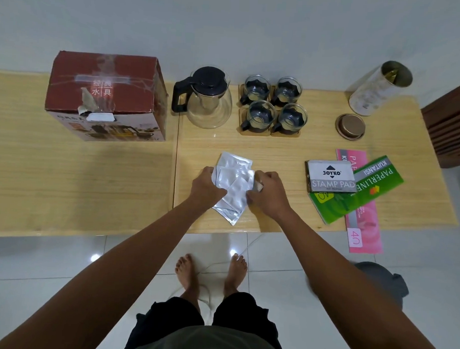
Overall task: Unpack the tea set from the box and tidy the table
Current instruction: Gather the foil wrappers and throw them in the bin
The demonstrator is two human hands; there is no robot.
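Several silver foil sachets (pixel 233 183) lie bunched near the front edge of the wooden table (pixel 277 147). My left hand (pixel 207 188) grips their left side and my right hand (pixel 269 193) grips their right side. A glass teapot with a black lid and handle (pixel 207 98) stands at the back. To its right, several glass cups in black holders (pixel 273 105) rest on wooden coasters. The red tea set box (pixel 106 95) sits closed on the left table.
An open metal tin (pixel 380 87) leans at the back right, with its round lid (pixel 350 126) lying in front. A stamp pad box (pixel 331 176) rests on green (pixel 354 190) and pink (pixel 363 227) receipt books that overhang the front edge. A dark wooden cabinet (pixel 455 121) stands at right.
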